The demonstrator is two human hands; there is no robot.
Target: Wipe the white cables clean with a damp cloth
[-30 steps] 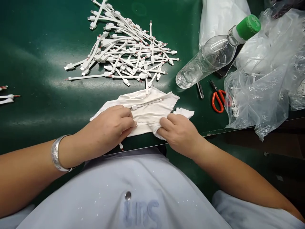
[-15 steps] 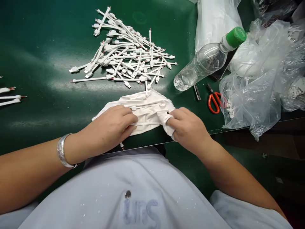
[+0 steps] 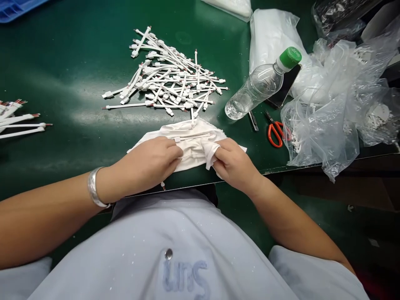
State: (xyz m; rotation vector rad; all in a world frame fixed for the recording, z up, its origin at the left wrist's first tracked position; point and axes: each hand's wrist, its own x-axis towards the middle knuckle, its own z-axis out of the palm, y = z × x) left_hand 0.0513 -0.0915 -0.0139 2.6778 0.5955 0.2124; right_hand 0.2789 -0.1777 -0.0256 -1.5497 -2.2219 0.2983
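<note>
Green worktop (image 3: 78,83), near edge just this side of the crumpled white cloth (image 3: 193,127), room to move left of the cloth. On the cloth's left part, left hand (image 3: 150,160), fingers pinching a white cable (image 3: 163,184), tips mostly hidden; on its right, right hand (image 3: 237,164), fingers pinching a fold, inside unseen. Beyond the cloth, cable pile (image 3: 175,81); far left of the cloth, second bundle (image 3: 20,121), cut off.

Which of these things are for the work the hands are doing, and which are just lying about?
Seem to belong to the work:
cloth, gripped by the right hand, with the left hand over it
cables, most piled behind the cloth

Probably just lying about:
bottle, green cap on
scissors, untouched
blue tray, far corner
</note>
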